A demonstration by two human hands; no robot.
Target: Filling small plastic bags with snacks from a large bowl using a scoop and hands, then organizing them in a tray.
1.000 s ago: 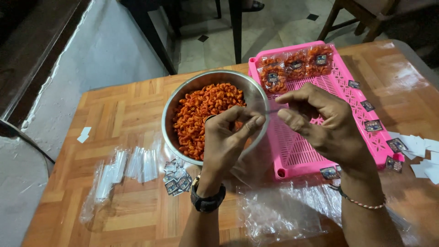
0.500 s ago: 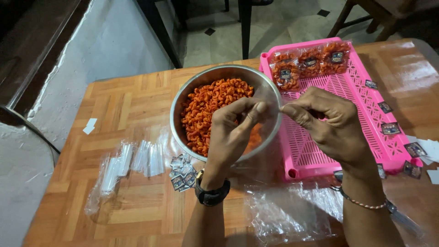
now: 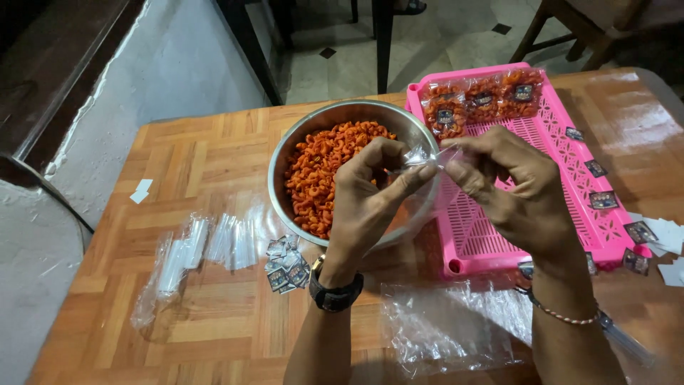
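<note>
Two hands, left hand (image 3: 367,196) and right hand (image 3: 509,189), pinching a small clear bag (image 3: 422,155), apparently empty, hiding part of bowl (image 3: 285,153)

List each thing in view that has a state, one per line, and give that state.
Left hand: pinching the clear bag's mouth.
Right hand: pinching the same bag opposite.
Clear bag: empty, held above the bowl.
Steel bowl: partly full of orange curled snacks.
Pink tray: mostly bare, three filled packets at its far end.
Spare bags: flat, empty.
Labels: heaped beside the bowl.
</note>
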